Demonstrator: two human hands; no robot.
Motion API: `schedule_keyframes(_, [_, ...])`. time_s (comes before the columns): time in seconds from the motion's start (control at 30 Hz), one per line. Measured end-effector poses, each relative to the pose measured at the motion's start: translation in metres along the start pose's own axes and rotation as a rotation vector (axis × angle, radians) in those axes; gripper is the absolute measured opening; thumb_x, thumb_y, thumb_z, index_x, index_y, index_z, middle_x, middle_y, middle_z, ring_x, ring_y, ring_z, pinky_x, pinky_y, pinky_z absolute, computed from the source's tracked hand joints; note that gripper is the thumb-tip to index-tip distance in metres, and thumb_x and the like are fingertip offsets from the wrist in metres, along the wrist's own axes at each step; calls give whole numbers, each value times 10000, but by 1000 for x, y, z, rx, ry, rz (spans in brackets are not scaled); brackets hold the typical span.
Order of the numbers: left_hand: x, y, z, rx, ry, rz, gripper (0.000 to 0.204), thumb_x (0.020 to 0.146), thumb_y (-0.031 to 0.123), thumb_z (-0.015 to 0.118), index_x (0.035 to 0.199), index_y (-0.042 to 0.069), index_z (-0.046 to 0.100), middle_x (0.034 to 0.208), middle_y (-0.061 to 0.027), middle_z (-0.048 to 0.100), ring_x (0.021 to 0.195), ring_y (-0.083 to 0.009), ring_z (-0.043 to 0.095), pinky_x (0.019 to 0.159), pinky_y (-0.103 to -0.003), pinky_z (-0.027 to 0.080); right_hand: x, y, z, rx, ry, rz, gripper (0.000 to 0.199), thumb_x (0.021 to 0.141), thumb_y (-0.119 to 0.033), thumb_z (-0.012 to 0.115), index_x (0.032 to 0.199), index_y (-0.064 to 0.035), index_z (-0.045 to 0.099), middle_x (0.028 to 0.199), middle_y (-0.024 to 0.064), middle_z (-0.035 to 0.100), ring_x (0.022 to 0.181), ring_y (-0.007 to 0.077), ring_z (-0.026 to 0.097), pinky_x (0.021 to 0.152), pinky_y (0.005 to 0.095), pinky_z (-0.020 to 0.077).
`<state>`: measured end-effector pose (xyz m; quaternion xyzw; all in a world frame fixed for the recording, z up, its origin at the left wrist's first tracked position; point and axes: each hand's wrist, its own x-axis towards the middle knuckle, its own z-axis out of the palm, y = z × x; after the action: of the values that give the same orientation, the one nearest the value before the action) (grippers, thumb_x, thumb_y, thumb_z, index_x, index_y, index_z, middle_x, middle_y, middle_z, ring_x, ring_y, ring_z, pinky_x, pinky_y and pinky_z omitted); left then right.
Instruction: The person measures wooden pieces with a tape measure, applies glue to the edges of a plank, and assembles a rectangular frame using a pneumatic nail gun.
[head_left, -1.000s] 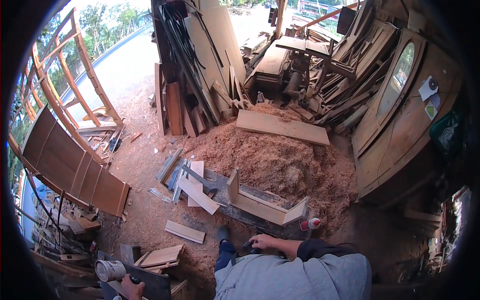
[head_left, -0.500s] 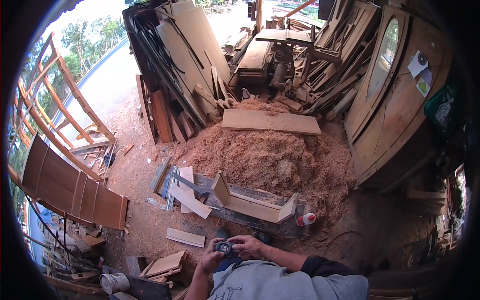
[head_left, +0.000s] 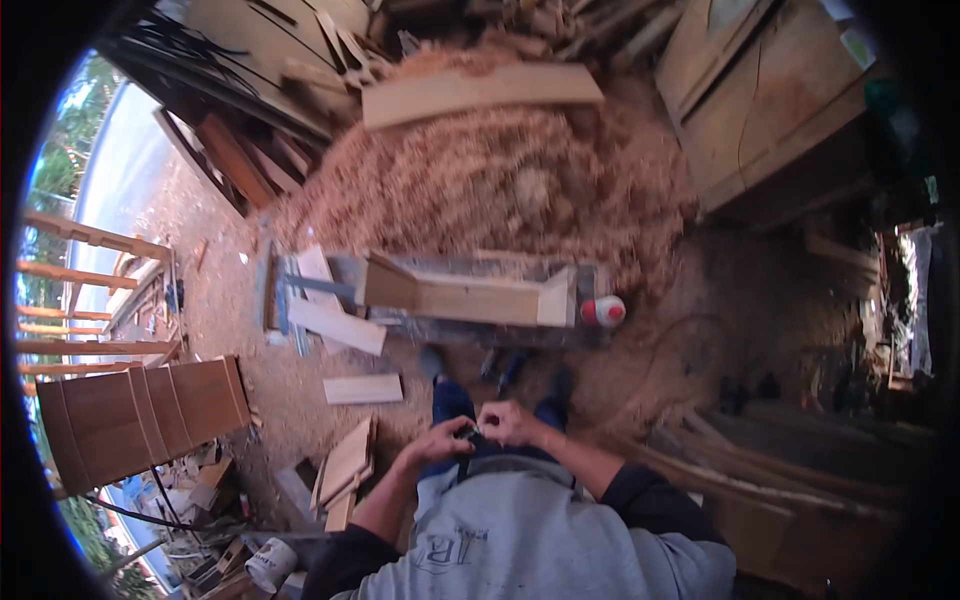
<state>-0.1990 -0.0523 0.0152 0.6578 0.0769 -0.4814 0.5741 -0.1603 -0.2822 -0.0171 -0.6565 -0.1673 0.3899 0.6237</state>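
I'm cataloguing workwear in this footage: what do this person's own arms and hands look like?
The left hand and right hand wear no gloves, and I can make out no wristbands. The forearms are bare below loose, dark sleeves. These contrast with the shirt's pale grey body, which bears a dark print.

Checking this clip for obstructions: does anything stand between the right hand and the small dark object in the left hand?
Nothing visible does. The right hand is close beside the small dark object in the left hand; whether it touches the object is too blurred to tell.
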Motion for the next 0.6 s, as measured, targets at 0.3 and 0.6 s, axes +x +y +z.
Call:
schedule_keyframes(0.3, [32, -77, -5, 621, -194, -19, 503, 753, 406, 812, 1026, 7, 670, 1008, -216, 611, 1035, -410, 586, 904, -448, 478, 4, 113, -11, 153, 245, 542, 9, 889, -35, 600, 883, -29, 601, 697, 80, 641, 576, 154, 677, 469, 305, 550])
schedule_keyframes(0.6, [95, -54, -178, 914, 99, -263, 419, 849, 429, 745, 1131, 139, 636, 942, -197, 719, 924, -416, 683, 797, -526, 521, 70, 228, -111, 371, 961, 620, 74, 918, -33, 614, 947, 12, 666, 732, 62, 637, 543, 126, 599, 457, 256, 472])
